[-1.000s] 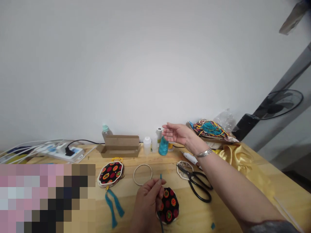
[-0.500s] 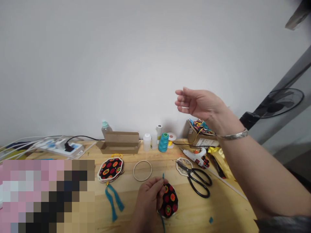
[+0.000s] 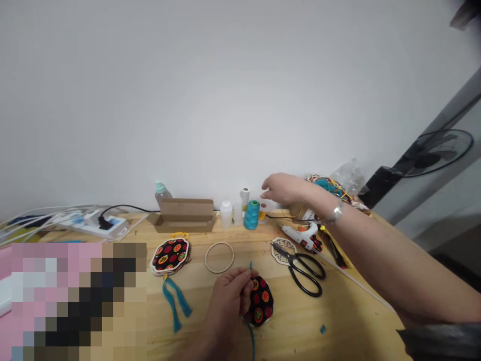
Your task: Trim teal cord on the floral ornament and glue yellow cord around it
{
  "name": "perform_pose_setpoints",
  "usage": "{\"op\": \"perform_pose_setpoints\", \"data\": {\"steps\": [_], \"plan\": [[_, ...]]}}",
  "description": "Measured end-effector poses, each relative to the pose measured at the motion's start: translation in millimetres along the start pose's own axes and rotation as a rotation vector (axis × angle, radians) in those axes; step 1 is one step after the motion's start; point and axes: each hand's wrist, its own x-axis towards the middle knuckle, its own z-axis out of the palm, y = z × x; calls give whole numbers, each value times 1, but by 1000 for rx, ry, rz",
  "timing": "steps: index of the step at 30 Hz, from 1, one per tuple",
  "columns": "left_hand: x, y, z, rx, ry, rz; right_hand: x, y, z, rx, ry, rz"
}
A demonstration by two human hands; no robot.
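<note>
My left hand [image 3: 233,296] is closed, pinching a teal cord [image 3: 252,336] whose short end sticks up above the fingertips. Beside those fingers is a black fabric piece [image 3: 263,303] with red and orange flower motifs, partly covered by the hand. My right hand [image 3: 283,188] reaches out over the back of the table, near a teal thread cone [image 3: 251,215] and a spool of yellow thread [image 3: 263,214]. Its fingers are bent and apart, and I see nothing between them. A silvery bracelet [image 3: 334,214] circles the right wrist.
Black-handled scissors [image 3: 306,276] lie over a lattice cutout [image 3: 281,245], near a white glue gun [image 3: 300,235]. A ring [image 3: 219,257] lies by a finished-looking patterned ornament [image 3: 171,255] with teal tassels. Behind stand a cardboard box [image 3: 184,223] and a white bottle [image 3: 226,214].
My right hand has come down from high before the wall to just above the spools. My left hand keeps its hold on the cord. The view has shifted slightly.
</note>
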Motion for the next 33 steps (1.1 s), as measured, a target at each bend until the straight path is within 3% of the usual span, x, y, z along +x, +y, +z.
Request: {"op": "perform_pose_setpoints", "data": {"steps": [3, 8, 12, 16, 21, 26, 33], "plan": [[0, 1, 0, -20, -25, -5, -30, 14, 25, -102, 37, 78], [2, 0, -2, -38, -37, -26, -90, 41, 88, -139, -75, 133], [2, -2, -2, -28, -47, -34, -125, 53, 136, -4, -115, 117], [2, -3, -2, -29, -43, -32, -140, 51, 161, 69, -73, 154], [3, -3, -2, -10, -34, -29, -141, 52, 171, 74, -25, 189], [4, -3, -3, -3, -20, -33, -146, 55, 164, 211, 27, 168], [7, -3, -3, 9, -1, -37, -125, 33, 135, 828, -142, 54]]}}
